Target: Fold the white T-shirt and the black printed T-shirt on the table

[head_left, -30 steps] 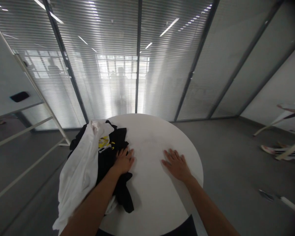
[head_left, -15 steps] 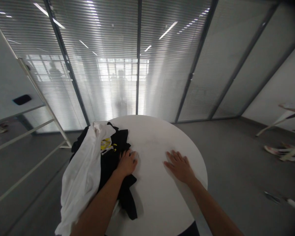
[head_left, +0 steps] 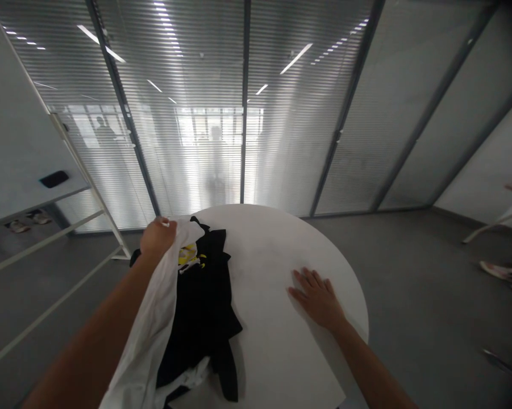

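Left fingers now around white cloth

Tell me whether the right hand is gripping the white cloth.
No, the right hand rests spread on the table; the left hand grips the white cloth.

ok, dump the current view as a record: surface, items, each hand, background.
surface: round white table
items: white cloth and black cloth, bunched together on the table's left side; yellow patch showing between them
left hand: fingers closed on the white cloth's far end
right hand: palm down on table, fingers spread
background: white board at left; blinds ahead
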Demonstrator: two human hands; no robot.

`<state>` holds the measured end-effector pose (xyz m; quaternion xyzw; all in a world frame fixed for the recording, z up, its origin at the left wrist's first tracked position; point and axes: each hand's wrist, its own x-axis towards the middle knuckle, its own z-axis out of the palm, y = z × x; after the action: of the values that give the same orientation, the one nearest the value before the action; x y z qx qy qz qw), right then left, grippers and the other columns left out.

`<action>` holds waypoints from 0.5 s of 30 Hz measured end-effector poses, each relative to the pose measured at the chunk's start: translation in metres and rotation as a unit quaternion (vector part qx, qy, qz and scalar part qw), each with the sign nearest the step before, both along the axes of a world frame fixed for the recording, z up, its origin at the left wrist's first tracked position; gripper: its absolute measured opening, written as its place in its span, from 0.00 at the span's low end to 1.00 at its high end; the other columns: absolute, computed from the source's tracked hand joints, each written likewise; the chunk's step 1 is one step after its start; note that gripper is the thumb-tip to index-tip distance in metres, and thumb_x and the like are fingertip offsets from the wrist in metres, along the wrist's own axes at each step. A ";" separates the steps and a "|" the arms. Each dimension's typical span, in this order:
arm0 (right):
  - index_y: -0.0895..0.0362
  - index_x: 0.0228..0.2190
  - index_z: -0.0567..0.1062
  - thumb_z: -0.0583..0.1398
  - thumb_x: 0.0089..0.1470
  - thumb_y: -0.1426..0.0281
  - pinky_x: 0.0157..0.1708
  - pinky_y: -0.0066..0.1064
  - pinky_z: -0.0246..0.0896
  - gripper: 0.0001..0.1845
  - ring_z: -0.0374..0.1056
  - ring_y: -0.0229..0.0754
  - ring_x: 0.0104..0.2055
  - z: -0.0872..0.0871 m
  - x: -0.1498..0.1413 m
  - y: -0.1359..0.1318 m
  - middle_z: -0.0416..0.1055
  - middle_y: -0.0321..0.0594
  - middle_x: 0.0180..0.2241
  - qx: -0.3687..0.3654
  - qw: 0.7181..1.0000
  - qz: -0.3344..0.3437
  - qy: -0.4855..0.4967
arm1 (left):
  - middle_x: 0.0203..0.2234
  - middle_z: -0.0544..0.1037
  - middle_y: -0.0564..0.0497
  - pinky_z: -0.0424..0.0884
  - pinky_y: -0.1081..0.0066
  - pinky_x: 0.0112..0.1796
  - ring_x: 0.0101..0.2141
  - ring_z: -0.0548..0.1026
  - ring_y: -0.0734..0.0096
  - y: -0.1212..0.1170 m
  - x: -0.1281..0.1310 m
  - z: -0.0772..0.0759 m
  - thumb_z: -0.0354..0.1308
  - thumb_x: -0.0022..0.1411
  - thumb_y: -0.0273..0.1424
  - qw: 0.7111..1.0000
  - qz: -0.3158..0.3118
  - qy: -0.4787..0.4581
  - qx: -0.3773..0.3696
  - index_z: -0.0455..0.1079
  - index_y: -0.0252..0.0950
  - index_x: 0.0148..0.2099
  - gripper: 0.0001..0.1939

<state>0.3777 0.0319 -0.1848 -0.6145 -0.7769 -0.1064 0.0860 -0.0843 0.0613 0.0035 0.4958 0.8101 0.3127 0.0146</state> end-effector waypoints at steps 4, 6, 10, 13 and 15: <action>0.51 0.63 0.62 0.45 0.63 0.49 0.61 0.59 0.45 0.34 0.49 0.61 0.68 0.002 -0.002 0.000 0.53 0.48 0.67 0.000 1.000 -0.001 0.019 | 0.38 0.78 0.30 0.68 0.57 0.40 0.45 0.76 0.39 0.010 -0.040 -0.022 0.57 0.56 0.42 0.999 0.007 0.000 -0.048 0.70 0.28 0.42 0.20; 0.50 0.63 0.63 0.46 0.63 0.50 0.61 0.59 0.44 0.32 0.49 0.61 0.68 0.003 -0.003 -0.001 0.54 0.48 0.66 -0.001 1.000 -0.005 0.031 | 0.35 0.78 0.32 0.68 0.58 0.39 0.43 0.77 0.40 0.013 -0.044 -0.035 0.56 0.56 0.38 0.998 -0.001 -0.001 -0.066 0.71 0.31 0.36 0.14; 0.51 0.60 0.66 0.49 0.61 0.51 0.62 0.59 0.43 0.31 0.49 0.60 0.68 0.002 -0.003 0.001 0.57 0.47 0.65 -0.011 0.998 -0.014 0.060 | 0.35 0.77 0.30 0.67 0.58 0.38 0.41 0.76 0.41 0.019 -0.045 -0.034 0.50 0.60 0.36 0.999 0.016 0.005 -0.049 0.69 0.33 0.34 0.13; 0.51 0.57 0.70 0.50 0.60 0.54 0.61 0.60 0.43 0.27 0.52 0.58 0.66 0.006 -0.001 0.005 0.61 0.46 0.63 -0.009 0.991 -0.026 0.130 | 0.28 0.75 0.41 0.65 0.65 0.33 0.35 0.75 0.52 0.016 -0.039 -0.003 0.48 0.61 0.35 0.999 0.016 -0.035 0.034 0.67 0.35 0.32 0.11; 0.52 0.52 0.73 0.50 0.60 0.57 0.60 0.56 0.50 0.24 0.60 0.55 0.62 0.016 -0.007 0.009 0.67 0.47 0.58 0.001 0.975 -0.026 0.222 | 0.21 0.69 0.50 0.62 0.70 0.27 0.27 0.70 0.62 0.009 -0.025 0.025 0.50 0.59 0.34 0.983 -0.036 -0.143 0.114 0.66 0.37 0.31 0.08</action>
<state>0.3711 0.0408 -0.1684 -0.6424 -0.7223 0.0293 0.2544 -0.1094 0.0699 0.0281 0.4730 0.7408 0.4694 0.0846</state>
